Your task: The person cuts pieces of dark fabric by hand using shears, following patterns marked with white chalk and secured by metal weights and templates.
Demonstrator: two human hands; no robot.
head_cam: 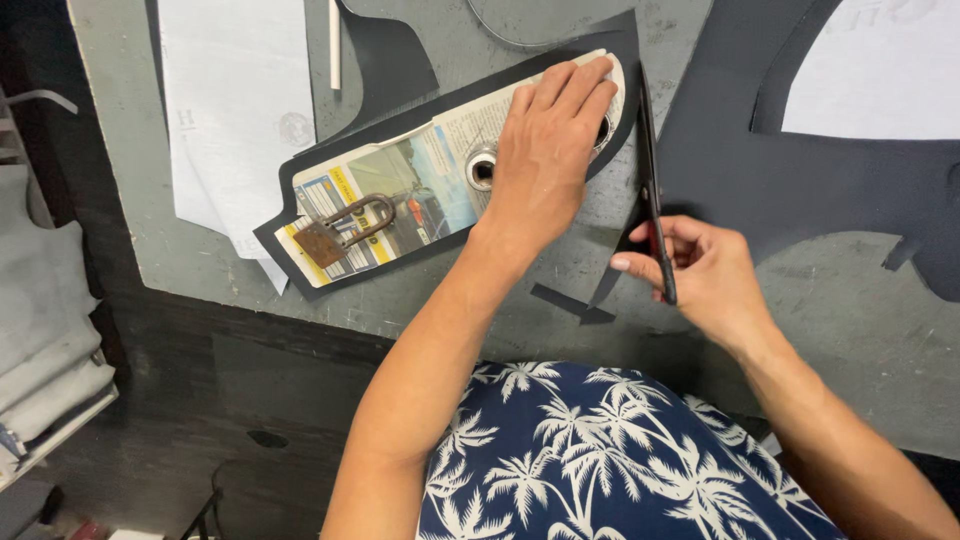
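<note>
Cutting dark sheet round a paper pattern at upper centre of the bench: left hand flat, open, pinning it; right hand closed on scissors, which judgedly must next follow the pattern's edge.

Bare arms, patterned shirt

Both forearms are uncovered to the left hand and right hand; below them, a navy shirt printed with white palm trees.

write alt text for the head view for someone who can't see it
A person's left hand presses a printed paper template flat on dark sheet material while the right hand cuts along its edge with scissors. A rusty padlock weighs the template down.
</note>
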